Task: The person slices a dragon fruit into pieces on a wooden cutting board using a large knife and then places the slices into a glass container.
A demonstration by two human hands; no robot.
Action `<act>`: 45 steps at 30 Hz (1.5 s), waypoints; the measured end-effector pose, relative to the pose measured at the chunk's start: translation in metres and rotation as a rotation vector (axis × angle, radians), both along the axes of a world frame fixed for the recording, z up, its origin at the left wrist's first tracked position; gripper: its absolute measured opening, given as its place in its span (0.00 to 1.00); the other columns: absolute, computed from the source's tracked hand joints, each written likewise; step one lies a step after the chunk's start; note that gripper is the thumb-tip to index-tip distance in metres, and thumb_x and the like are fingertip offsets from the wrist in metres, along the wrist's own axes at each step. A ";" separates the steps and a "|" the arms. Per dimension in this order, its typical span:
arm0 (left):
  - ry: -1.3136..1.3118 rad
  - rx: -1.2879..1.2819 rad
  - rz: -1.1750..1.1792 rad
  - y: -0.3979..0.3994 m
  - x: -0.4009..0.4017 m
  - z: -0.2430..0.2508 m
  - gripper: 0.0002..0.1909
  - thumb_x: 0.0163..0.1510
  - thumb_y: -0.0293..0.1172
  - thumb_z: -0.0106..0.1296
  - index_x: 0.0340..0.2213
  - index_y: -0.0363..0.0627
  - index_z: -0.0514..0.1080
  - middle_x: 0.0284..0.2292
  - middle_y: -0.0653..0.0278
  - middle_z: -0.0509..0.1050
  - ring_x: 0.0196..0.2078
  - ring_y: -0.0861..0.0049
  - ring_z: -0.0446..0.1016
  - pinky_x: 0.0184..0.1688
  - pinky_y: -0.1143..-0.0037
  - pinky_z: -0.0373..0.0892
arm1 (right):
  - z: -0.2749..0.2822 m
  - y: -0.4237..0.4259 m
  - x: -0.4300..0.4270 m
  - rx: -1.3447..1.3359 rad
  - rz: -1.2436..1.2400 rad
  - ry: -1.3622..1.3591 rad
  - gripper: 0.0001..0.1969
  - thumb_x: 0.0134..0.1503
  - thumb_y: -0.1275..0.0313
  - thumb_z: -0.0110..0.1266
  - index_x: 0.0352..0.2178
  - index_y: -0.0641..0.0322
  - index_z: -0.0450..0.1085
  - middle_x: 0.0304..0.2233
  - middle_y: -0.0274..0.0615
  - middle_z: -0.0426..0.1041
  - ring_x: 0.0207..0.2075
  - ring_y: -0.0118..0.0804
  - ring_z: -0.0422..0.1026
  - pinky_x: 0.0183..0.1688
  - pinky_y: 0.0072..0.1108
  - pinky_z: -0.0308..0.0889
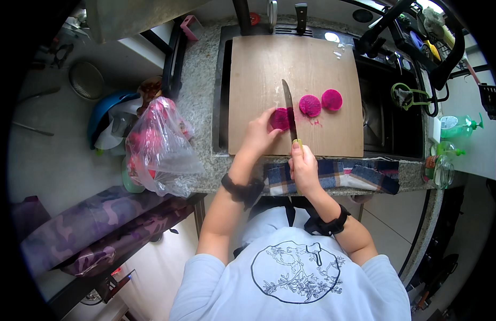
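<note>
My left hand (pixel 259 134) grips a magenta piece of what looks like red dragon fruit (pixel 279 119) on a wooden cutting board (pixel 260 68). My right hand (pixel 305 168) is closed around the yellow handle of a kitchen knife (pixel 289 100). Its blade points away from me and lies against or over the right side of that piece; how deep it sits cannot be told. Two round cut pieces, one (pixel 310 106) nearer the blade and another (pixel 332 100) farther right, rest flat on the board. Pink juice stains the wood below them.
The board spans a black sink (pixel 386 124). A folded plaid cloth (pixel 332 176) lies along the granite counter's front edge. To the left stands a clear plastic bag (pixel 159 148) with pink things inside. Green pump bottles (pixel 458 126) and a glass jar (pixel 444 175) are at the right.
</note>
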State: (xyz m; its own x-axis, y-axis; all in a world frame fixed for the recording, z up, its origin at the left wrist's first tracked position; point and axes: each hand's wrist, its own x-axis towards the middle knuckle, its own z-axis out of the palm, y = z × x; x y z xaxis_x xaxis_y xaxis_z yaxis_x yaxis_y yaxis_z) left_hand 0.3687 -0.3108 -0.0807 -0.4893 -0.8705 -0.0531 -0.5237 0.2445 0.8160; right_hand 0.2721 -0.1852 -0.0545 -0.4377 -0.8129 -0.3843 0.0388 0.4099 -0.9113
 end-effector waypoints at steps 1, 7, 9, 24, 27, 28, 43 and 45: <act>-0.001 0.000 0.001 0.000 0.000 0.001 0.30 0.37 0.25 0.59 0.46 0.45 0.64 0.21 0.59 0.72 0.22 0.74 0.72 0.29 0.76 0.69 | -0.001 0.000 0.000 -0.003 -0.004 0.010 0.21 0.57 0.51 0.39 0.24 0.60 0.60 0.14 0.30 0.60 0.12 0.19 0.57 0.13 0.13 0.53; 0.021 0.039 -0.004 0.001 -0.001 0.006 0.27 0.38 0.24 0.58 0.44 0.44 0.64 0.22 0.53 0.72 0.26 0.62 0.73 0.30 0.70 0.68 | -0.008 0.001 0.001 -0.007 -0.022 0.002 0.21 0.57 0.51 0.39 0.24 0.59 0.60 0.14 0.30 0.59 0.12 0.18 0.57 0.12 0.12 0.52; 0.012 -0.016 -0.003 0.000 0.000 0.001 0.28 0.38 0.23 0.58 0.45 0.44 0.65 0.21 0.58 0.72 0.22 0.73 0.72 0.29 0.76 0.69 | -0.007 0.000 0.002 -0.002 -0.020 -0.009 0.21 0.57 0.51 0.39 0.24 0.59 0.60 0.14 0.29 0.59 0.12 0.18 0.57 0.12 0.12 0.52; 0.019 -0.007 -0.005 -0.002 0.000 -0.003 0.28 0.38 0.24 0.58 0.44 0.44 0.65 0.21 0.57 0.72 0.23 0.72 0.73 0.29 0.75 0.69 | -0.016 -0.002 0.000 0.033 0.004 0.011 0.21 0.56 0.50 0.40 0.24 0.59 0.60 0.13 0.30 0.59 0.12 0.18 0.56 0.12 0.13 0.52; 0.021 0.016 -0.008 -0.002 0.000 0.000 0.28 0.38 0.24 0.58 0.44 0.44 0.65 0.21 0.57 0.72 0.23 0.72 0.73 0.29 0.74 0.69 | -0.015 -0.003 -0.001 0.078 -0.001 -0.012 0.21 0.56 0.50 0.40 0.24 0.58 0.60 0.13 0.30 0.59 0.12 0.19 0.56 0.12 0.13 0.52; 0.022 0.016 -0.009 -0.002 -0.001 -0.001 0.28 0.38 0.24 0.58 0.44 0.44 0.65 0.21 0.57 0.72 0.23 0.72 0.73 0.29 0.74 0.69 | -0.019 -0.003 -0.001 0.087 -0.005 -0.016 0.21 0.56 0.50 0.40 0.24 0.58 0.60 0.13 0.30 0.59 0.12 0.19 0.56 0.12 0.13 0.52; 0.048 -0.008 0.010 0.000 0.001 -0.006 0.28 0.38 0.24 0.58 0.44 0.45 0.65 0.21 0.59 0.71 0.22 0.75 0.71 0.28 0.76 0.69 | 0.002 -0.001 -0.001 0.049 -0.015 -0.072 0.21 0.56 0.50 0.39 0.25 0.59 0.60 0.14 0.30 0.59 0.12 0.19 0.56 0.13 0.13 0.52; 0.041 0.000 0.007 0.000 0.001 -0.007 0.28 0.38 0.24 0.58 0.45 0.45 0.65 0.21 0.59 0.72 0.22 0.76 0.71 0.28 0.76 0.69 | 0.003 0.000 0.001 0.014 -0.005 -0.044 0.21 0.57 0.50 0.39 0.25 0.59 0.60 0.14 0.30 0.59 0.12 0.19 0.56 0.13 0.13 0.52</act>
